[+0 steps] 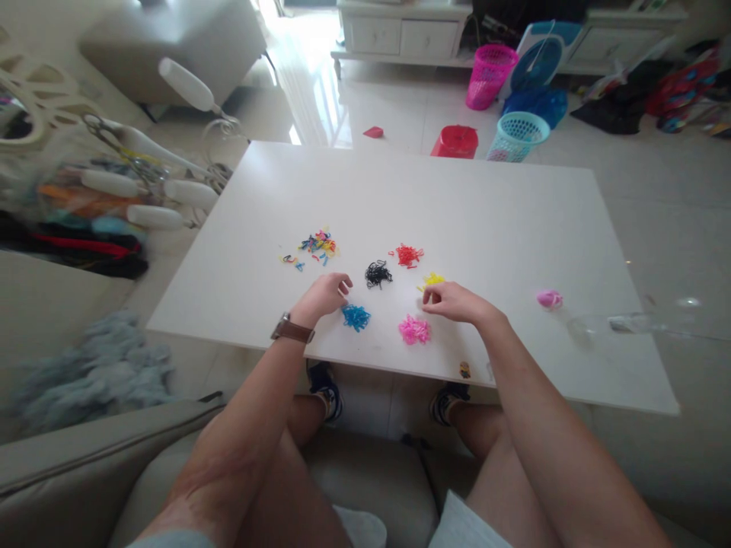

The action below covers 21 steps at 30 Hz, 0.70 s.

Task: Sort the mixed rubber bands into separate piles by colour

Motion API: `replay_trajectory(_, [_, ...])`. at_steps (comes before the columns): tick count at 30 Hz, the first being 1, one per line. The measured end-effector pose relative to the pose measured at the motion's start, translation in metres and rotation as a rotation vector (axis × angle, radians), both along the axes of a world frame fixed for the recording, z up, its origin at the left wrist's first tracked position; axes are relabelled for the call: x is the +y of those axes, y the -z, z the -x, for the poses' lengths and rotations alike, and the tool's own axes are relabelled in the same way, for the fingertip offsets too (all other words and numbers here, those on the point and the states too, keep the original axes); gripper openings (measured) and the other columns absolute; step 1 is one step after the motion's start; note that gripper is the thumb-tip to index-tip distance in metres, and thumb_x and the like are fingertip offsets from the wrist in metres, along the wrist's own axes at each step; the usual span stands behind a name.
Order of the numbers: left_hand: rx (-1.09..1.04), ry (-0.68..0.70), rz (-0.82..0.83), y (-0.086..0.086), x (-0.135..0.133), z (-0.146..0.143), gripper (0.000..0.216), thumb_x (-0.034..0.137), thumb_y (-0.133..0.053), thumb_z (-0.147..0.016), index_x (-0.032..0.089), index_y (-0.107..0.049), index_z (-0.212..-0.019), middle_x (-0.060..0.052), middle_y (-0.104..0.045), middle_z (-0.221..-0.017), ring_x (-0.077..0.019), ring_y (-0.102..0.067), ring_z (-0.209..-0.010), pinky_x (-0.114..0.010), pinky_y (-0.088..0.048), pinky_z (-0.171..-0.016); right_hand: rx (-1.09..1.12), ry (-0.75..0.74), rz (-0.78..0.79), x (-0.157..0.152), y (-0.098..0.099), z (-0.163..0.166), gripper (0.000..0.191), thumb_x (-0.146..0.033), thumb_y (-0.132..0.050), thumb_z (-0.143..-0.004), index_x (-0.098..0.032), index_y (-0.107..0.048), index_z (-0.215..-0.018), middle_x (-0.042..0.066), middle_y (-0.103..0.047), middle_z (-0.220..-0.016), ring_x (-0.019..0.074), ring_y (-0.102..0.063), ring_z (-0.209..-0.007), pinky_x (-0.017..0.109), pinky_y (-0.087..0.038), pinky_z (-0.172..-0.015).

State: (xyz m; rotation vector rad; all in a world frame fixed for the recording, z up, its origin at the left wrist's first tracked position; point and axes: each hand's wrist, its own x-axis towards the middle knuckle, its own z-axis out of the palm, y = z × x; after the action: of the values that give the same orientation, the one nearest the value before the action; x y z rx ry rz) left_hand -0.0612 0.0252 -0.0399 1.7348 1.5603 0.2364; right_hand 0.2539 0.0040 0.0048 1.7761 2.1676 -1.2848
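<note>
Small piles of coloured rubber bands lie on the white table (491, 213). My left hand (328, 295), with a brown-strapped watch at its wrist, hovers just above and left of the blue rubber bands (356, 317); its fingers are loosely curled, thumb apart, nothing visible in them. Beside the yellow rubber bands (432, 281), my right hand (451, 301) has thumb and fingertips drawn together; whatever they hold is too small to make out. Between the hands are black (378, 274) and pink rubber bands (414, 329). Red rubber bands (408, 255) lie farther back, and a mixed-colour pile (320, 242) is to the left.
A pink object (549, 299) and a blurred transparent item (620, 325) lie on the right of the table. A small yellow figure (464, 370) sits at the near edge. Beyond the far edge stand a red bin (457, 141) and a light-blue basket (518, 135). A lamp (188, 194) borders the left.
</note>
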Motion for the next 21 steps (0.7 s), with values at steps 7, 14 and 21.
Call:
replay_trajectory(7, [0.24,-0.415,-0.349,0.008,0.028,0.051,0.024,0.016,-0.06,-0.081,0.015,-0.069,-0.103,-0.013,-0.065,-0.107,-0.0263,-0.063,-0.098,-0.04,-0.049,-0.093,0.001,-0.004,-0.024,-0.001,-0.002,-0.001,0.008,-0.022,-0.063,-0.081,-0.017,-0.068,-0.085,0.002,-0.067,-0.076,0.0132,-0.056,-0.064,0.024,-0.04,-0.061])
replay_trajectory(14, [0.312,-0.563,-0.34,0.028,0.026,0.086,0.03,0.026,-0.062,-0.085,0.024,-0.069,-0.113,-0.013,-0.056,-0.135,-0.037,-0.045,-0.129,-0.054,-0.041,-0.103,-0.027,-0.024,-0.032,0.001,-0.001,0.0,0.013,-0.023,-0.062,-0.083,-0.017,-0.071,-0.09,0.004,-0.069,-0.08,0.0142,-0.058,-0.067,0.025,-0.041,-0.063])
replay_trajectory(21, [0.376,-0.606,-0.339,0.027,0.026,0.074,0.007,0.027,-0.065,-0.085,0.026,-0.071,-0.085,-0.01,-0.061,-0.122,-0.0371,-0.047,-0.125,-0.057,-0.043,-0.098,-0.048,-0.053,-0.031,0.002,-0.002,0.004,0.014,-0.023,-0.062,-0.086,-0.016,-0.072,-0.094,0.005,-0.071,-0.088,0.0146,-0.06,-0.071,0.024,-0.042,-0.065])
